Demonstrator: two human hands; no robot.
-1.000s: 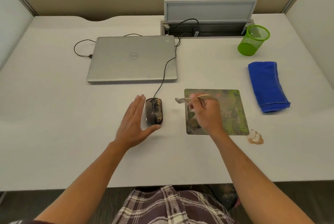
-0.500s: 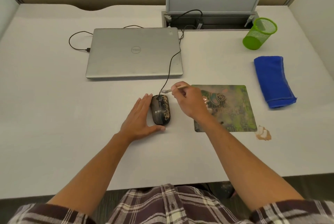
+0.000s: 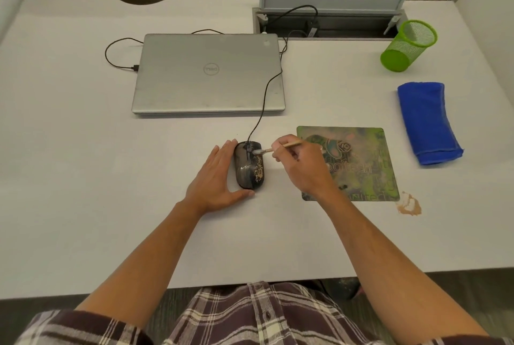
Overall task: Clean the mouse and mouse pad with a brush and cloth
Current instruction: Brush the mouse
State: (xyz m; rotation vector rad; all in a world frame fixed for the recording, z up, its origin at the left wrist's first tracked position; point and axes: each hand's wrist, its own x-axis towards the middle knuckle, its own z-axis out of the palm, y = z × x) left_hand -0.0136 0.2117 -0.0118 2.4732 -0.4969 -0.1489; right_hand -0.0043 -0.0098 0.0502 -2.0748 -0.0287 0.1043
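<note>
White desk [image 3: 83, 150] | left hand [image 3: 219, 177] flat, fingers straight — steadies crumb-speckled black wired mouse [image 3: 249, 168] | right hand [image 3: 301, 165] pinches thin wooden brush [image 3: 278, 147], bristles on mouse — sweeping grit.

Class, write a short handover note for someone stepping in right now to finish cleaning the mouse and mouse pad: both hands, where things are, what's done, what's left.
Left hand: open, fingers flat against the mouse's left side, thumb at its near end, steadying it.
Right hand: pinch grip on the brush, bristles on the mouse top near the cable end.
Mouse: on the desk left of the mouse pad, crumbs on its right half.
Blue cloth: folded, untouched, right of the pad.
Left: brush off the mouse, do the stained pad, wipe both.
</note>
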